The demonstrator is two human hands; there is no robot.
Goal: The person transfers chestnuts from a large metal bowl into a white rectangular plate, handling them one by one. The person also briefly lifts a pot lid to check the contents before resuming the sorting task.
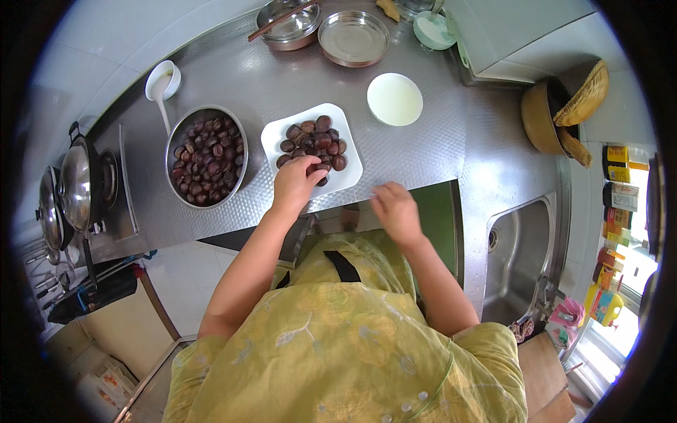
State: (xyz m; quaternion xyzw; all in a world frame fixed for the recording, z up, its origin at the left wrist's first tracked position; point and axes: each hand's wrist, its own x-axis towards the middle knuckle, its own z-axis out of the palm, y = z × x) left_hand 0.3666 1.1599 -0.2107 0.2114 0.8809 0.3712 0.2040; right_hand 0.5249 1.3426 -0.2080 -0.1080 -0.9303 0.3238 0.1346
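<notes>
My left hand (300,180) reaches over the near left edge of a white square plate (346,180), its thumb and fingers on the brown chestnuts (321,140) piled there; whether it grips one cannot be told. Held in the air past the counter's front edge, my right hand (394,211) is slightly blurred, fingers curled, with nothing visible in it. Left of the plate, a steel bowl (245,174) holds many more chestnuts (212,153). A white round bowl (395,99) stands to the plate's upper right.
Steel pans (353,39) and a steel bowl with chopsticks (283,20) stand at the back. A small white bowl with a ladle (163,82) is at the back left. Lidded pans (76,182) are at left. At right are a sink (521,254) and a brown pot (537,119).
</notes>
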